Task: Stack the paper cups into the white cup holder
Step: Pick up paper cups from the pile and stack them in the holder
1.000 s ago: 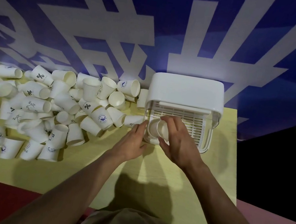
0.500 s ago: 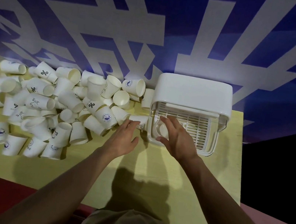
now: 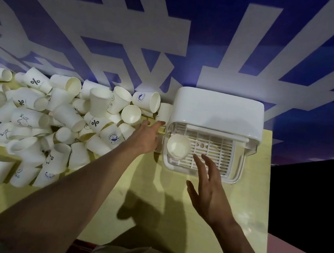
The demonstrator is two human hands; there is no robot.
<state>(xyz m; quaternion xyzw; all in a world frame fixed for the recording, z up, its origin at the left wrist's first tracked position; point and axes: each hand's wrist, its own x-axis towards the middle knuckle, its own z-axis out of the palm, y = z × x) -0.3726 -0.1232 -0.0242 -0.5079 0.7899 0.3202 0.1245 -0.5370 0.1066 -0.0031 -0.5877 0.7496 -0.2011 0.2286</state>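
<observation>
The right hand (image 3: 208, 195) hovers at the near edge of the white cup holder (image 3: 218, 112), fingers spread, grasping nothing. One paper cup (image 3: 178, 146) lies on the holder's slatted tray, left side, mouth toward the camera. The left hand (image 3: 145, 137) extends with straight fingers, fingertips touching a cup (image 3: 164, 112) beside the holder. Loose cups (image 3: 57, 122) cover the yellow table (image 3: 169, 214) to the left.

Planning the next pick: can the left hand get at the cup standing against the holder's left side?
Probably yes. The left hand is open, its fingers already at that cup beside the white cup holder, with nothing between them.
</observation>
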